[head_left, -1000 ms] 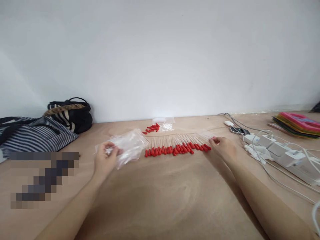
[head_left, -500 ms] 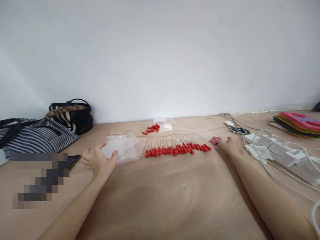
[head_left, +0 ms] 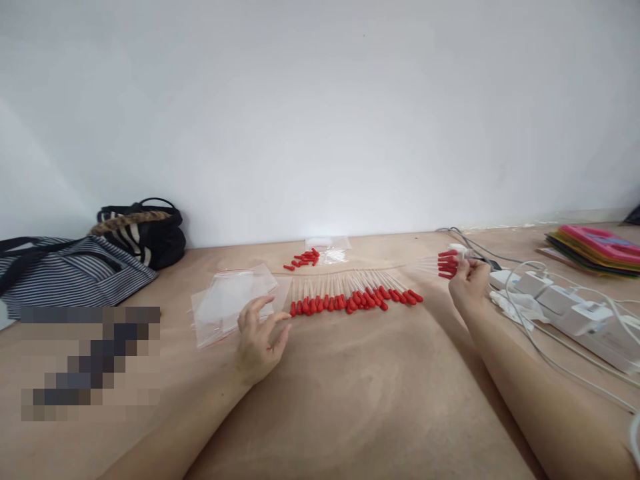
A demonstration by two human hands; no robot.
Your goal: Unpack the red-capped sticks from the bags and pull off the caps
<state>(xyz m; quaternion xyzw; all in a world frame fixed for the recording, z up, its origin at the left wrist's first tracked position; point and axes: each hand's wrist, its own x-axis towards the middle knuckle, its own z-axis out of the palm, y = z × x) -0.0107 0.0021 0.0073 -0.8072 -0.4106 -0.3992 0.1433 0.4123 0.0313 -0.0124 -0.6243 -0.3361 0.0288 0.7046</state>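
Observation:
My right hand (head_left: 469,283) pinches the end of a clear plastic bag (head_left: 463,254) with several red-bulbed droppers (head_left: 447,264) in it. The bag appears lifted a little above the table, its thin dropper stems pointing left. My left hand (head_left: 263,339) is open, fingers spread and curved, at the lower right corner of a loose pile of clear zip bags (head_left: 230,300). To its right lies a long row of droppers (head_left: 345,301), red bulbs towards me and thin pale stems pointing away.
Several loose red rubber bulbs (head_left: 305,259) lie at the back beside another clear bag (head_left: 333,248). A power strip with white chargers (head_left: 575,310) and cables stands at right, near stacked coloured sheets (head_left: 600,247). Striped (head_left: 85,273) and black bags (head_left: 160,233) are at left.
My right hand has raised the bag of droppers and drawn it right, turning it. My left hand has moved right across the zip bags, which have shifted and spread out.

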